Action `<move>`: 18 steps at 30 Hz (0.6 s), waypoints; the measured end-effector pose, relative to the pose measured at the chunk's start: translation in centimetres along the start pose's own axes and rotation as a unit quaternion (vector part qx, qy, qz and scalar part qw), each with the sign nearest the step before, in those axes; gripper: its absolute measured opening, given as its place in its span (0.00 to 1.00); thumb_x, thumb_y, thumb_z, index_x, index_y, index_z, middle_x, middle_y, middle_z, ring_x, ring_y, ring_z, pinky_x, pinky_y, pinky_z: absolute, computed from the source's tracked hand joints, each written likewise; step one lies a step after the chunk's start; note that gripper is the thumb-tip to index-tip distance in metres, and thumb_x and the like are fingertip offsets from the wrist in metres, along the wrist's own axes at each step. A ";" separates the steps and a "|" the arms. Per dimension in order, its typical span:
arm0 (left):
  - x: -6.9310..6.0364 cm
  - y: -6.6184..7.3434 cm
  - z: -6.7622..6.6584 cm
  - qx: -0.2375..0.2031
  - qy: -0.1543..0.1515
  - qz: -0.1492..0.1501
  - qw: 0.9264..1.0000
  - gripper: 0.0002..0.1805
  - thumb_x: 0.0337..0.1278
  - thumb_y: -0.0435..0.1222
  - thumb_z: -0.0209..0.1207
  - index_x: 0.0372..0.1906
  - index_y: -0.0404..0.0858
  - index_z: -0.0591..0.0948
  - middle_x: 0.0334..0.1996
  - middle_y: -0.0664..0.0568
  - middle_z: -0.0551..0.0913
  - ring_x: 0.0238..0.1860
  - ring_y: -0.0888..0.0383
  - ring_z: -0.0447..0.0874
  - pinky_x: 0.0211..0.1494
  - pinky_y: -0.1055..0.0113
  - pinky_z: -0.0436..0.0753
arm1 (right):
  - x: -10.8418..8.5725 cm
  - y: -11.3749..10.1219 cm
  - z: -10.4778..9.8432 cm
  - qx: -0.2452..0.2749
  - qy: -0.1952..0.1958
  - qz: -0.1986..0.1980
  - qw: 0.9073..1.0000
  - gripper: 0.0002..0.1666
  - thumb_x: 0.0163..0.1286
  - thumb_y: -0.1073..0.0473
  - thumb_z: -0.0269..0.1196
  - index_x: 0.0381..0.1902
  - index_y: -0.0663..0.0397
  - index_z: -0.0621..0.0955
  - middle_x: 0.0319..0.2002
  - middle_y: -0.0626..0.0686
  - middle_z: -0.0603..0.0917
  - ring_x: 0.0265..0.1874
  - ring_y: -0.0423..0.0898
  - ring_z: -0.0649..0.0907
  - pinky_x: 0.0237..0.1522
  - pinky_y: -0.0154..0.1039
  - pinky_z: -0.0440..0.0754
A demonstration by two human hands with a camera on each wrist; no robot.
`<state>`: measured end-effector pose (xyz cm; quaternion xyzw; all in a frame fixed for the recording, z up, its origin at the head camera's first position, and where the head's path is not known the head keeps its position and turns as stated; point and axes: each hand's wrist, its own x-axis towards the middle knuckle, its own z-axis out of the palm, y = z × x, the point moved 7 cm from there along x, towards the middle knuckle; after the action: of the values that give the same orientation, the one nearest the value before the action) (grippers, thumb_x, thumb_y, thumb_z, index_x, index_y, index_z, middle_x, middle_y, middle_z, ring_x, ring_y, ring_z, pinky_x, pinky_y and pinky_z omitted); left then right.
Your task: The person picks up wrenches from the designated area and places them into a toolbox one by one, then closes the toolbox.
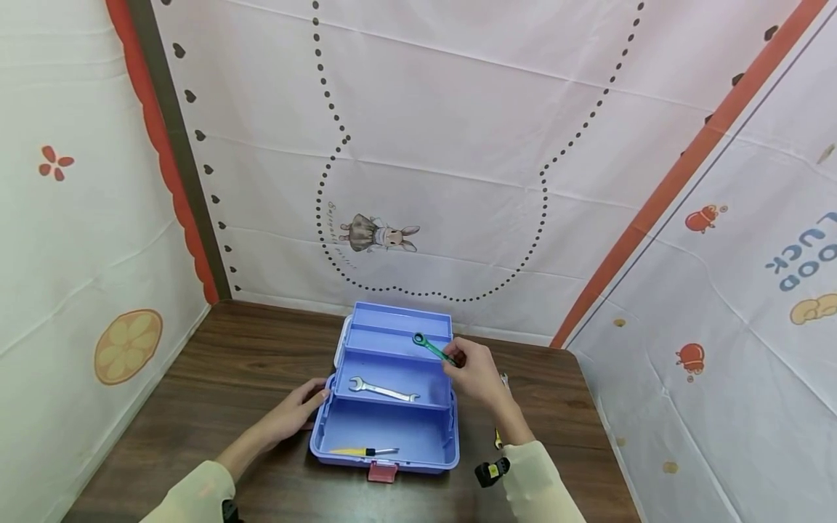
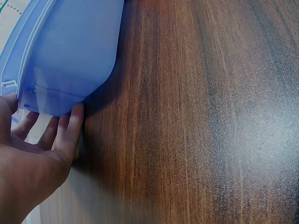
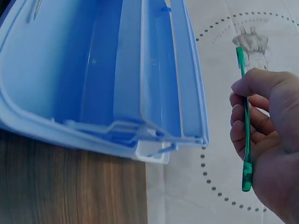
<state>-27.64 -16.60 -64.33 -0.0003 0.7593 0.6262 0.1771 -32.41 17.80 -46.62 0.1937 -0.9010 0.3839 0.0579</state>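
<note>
A blue toolbox point(image 1: 386, 428) stands opened out, with its tiers spread toward the back wall. My left hand point(image 1: 302, 407) touches its left side; in the left wrist view the fingers point(image 2: 70, 130) rest against the box wall and the thumb is by the rim. My right hand point(image 1: 477, 370) pinches a green ratchet wrench point(image 1: 431, 347) by one end, above the right side of the trays. The right wrist view shows the green wrench edge-on, between thumb and fingers. A silver wrench point(image 1: 382, 392) lies in the middle tray. A yellow-and-black screwdriver point(image 1: 356, 452) lies in the bottom compartment.
Beside the right forearm, partly hidden, are a metal tool end point(image 1: 505, 380) and a small yellow item point(image 1: 498, 438) on the wooden table point(image 1: 261, 334). A red latch point(image 1: 382, 472) hangs at the toolbox's front. Printed cloth walls point(image 1: 445, 218) enclose the table.
</note>
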 end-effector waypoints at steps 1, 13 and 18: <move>0.0 0.0 0.0 0.000 0.000 0.000 1.000 0.36 0.81 0.54 0.54 0.79 0.35 0.66 0.73 0.34 0.69 0.66 0.39 0.77 0.55 0.49 0.89 | 0.1 -0.2 0.2 -0.001 -0.004 -0.007 1.000 0.08 0.66 0.68 0.72 0.38 0.50 0.85 0.30 0.44 0.82 0.29 0.41 0.79 0.31 0.35 0.80; -0.1 0.2 0.1 -0.006 0.000 0.002 1.000 0.36 0.81 0.54 0.54 0.79 0.35 0.66 0.73 0.34 0.69 0.67 0.39 0.76 0.55 0.48 0.89 | 0.4 -1.1 2.9 -0.029 -0.016 -0.069 0.997 0.08 0.66 0.68 0.74 0.41 0.53 0.88 0.33 0.44 0.87 0.31 0.38 0.81 0.33 0.35 0.84; -0.2 0.2 0.2 -0.010 0.001 0.006 1.000 0.35 0.82 0.54 0.54 0.78 0.35 0.66 0.73 0.34 0.69 0.67 0.39 0.76 0.55 0.48 0.89 | 0.5 -1.1 4.0 -0.032 -0.008 -0.066 0.997 0.08 0.66 0.67 0.74 0.42 0.53 0.88 0.35 0.46 0.88 0.33 0.40 0.83 0.37 0.36 0.85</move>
<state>-27.49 -16.46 -64.13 0.0015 0.7529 0.6352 0.1723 -32.24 14.15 -48.58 0.2535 -0.8988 0.3483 0.0816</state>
